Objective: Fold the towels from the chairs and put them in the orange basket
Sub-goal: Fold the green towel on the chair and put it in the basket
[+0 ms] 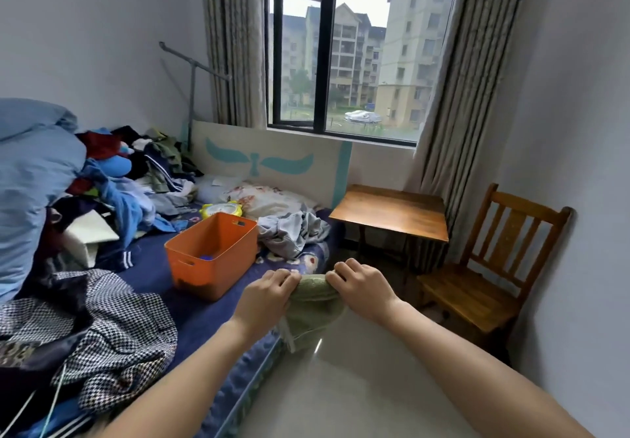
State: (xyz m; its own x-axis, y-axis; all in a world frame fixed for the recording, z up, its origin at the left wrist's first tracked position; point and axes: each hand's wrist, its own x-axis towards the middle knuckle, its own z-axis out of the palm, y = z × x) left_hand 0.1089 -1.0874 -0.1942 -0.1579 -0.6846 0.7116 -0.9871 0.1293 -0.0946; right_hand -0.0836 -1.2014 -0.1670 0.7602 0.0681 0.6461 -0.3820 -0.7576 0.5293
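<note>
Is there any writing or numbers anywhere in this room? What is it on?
No text here can be read.
Small blue sign outside the window: too small to read.
Headboard: only a teal winged shape, no letters.
Orange basket: plain, no label showing.

Head-worn view, forward-down, near left hand [264, 296] and right hand [361, 289]

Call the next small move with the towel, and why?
Probably swing the green towel left and lower it into the orange basket. The left hand and right hand grip its top edge close together, so it seems to hang already doubled, and the basket sits open on the bed just left of the hands.
</note>
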